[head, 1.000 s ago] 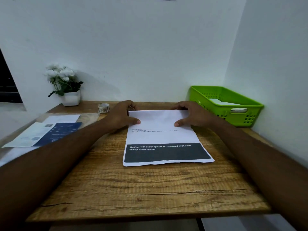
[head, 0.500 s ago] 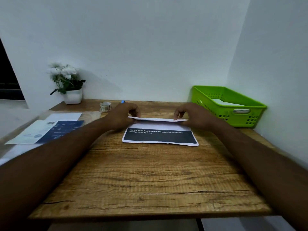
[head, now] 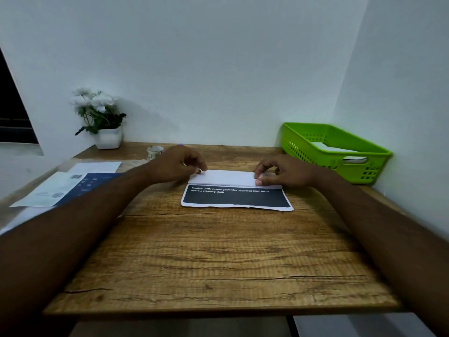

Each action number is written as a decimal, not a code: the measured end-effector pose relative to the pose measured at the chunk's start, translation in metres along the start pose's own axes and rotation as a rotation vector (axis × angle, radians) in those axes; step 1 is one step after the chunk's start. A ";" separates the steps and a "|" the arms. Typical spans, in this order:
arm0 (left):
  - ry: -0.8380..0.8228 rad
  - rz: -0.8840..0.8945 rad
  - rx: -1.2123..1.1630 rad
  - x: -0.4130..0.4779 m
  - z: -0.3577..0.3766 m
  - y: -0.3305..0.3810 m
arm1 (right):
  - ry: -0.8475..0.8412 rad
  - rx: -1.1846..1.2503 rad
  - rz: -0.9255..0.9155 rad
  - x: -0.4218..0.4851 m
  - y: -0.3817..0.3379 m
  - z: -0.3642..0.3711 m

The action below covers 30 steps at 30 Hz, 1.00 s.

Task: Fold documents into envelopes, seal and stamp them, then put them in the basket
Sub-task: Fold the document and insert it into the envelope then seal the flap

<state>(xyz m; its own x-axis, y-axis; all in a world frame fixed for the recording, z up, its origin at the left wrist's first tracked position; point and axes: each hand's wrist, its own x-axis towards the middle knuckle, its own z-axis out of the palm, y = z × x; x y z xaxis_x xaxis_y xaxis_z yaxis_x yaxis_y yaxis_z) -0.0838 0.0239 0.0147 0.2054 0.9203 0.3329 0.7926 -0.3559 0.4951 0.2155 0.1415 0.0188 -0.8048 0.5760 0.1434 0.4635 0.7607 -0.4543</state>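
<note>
Document [head: 237,190]: white with black band, white lettering. Basket [head: 313,144]: lime green. Table [head: 218,259]: brown woodgrain. Flowers [head: 93,100]: white, white pot [head: 108,139].

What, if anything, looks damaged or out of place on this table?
The paper being folded has a wavy, ragged near edge, as if torn rather than cut. The wooden table has a thin crack near its front left corner.

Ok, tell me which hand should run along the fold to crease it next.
Right, probably: the right hand pinches the document at its folded flap's near edge, thumb ready to slide along, while the left hand pinches the flap's left corner and can anchor it.
</note>
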 end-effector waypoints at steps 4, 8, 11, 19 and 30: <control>-0.012 -0.048 0.118 0.000 0.007 0.000 | -0.011 -0.026 -0.002 0.001 0.001 0.001; -0.059 -0.121 0.202 -0.001 0.013 0.000 | -0.014 -0.037 -0.009 0.002 0.000 0.002; -0.064 -0.128 0.186 0.000 0.013 -0.001 | -0.015 -0.031 -0.009 0.001 0.000 0.001; -0.067 -0.138 0.085 -0.001 0.008 0.002 | -0.021 -0.016 0.029 0.002 -0.003 0.003; 0.014 -0.094 0.023 -0.001 0.006 0.018 | 0.008 -0.019 0.071 0.001 -0.008 0.003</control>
<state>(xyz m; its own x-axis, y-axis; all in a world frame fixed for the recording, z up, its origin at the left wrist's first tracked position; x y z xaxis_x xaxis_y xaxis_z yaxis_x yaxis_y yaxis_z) -0.0665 0.0177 0.0186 0.1210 0.9471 0.2973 0.8209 -0.2639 0.5065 0.2096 0.1353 0.0201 -0.7669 0.6307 0.1186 0.5259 0.7235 -0.4471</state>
